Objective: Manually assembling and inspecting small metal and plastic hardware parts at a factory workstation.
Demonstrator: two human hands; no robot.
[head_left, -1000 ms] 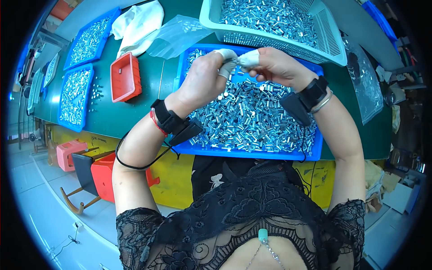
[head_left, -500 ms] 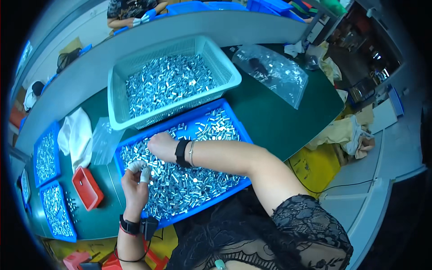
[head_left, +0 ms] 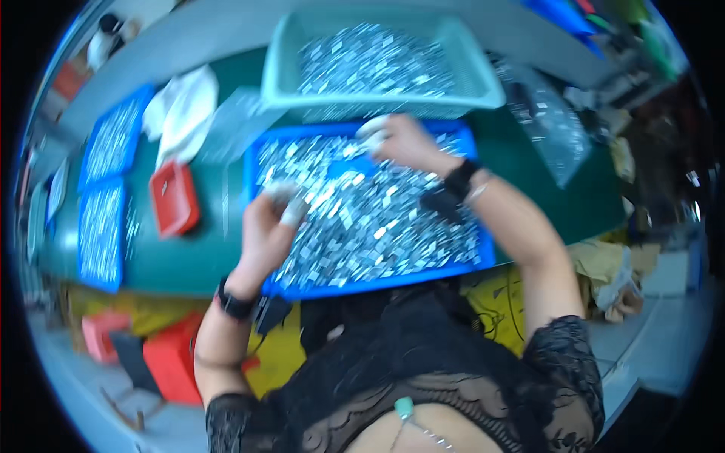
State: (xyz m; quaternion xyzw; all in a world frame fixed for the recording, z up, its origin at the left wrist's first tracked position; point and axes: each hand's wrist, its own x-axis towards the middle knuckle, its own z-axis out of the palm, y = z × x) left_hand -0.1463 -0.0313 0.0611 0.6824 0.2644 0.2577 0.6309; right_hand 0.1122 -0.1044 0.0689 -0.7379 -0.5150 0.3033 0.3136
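Note:
A blue tray (head_left: 487, 238) lies before me, filled with many small shiny metal cylinders (head_left: 362, 234). Over its left part hovers my left hand (head_left: 268, 230), white covers on its fingertips, thumb and forefinger bent toward the pieces. My right hand (head_left: 408, 143) is at the tray's far side, palm down with fingers curled, near a patch of bare blue tray bottom. Its fingertips also wear white covers. Motion smears both hands, so whether either holds a piece cannot be made out.
A pale green mesh basket (head_left: 483, 94) of similar pieces stands behind the tray. Leftward are a red bin (head_left: 174, 200), a white cloth (head_left: 185, 106), a clear bag (head_left: 238, 124) and two small blue trays (head_left: 121, 283) with metal pieces. Another clear bag (head_left: 551, 132) lies right.
My view has turned and blurred. The right hand has moved from the tray's left-centre to its far edge, away from my left hand, which stays over the left part.

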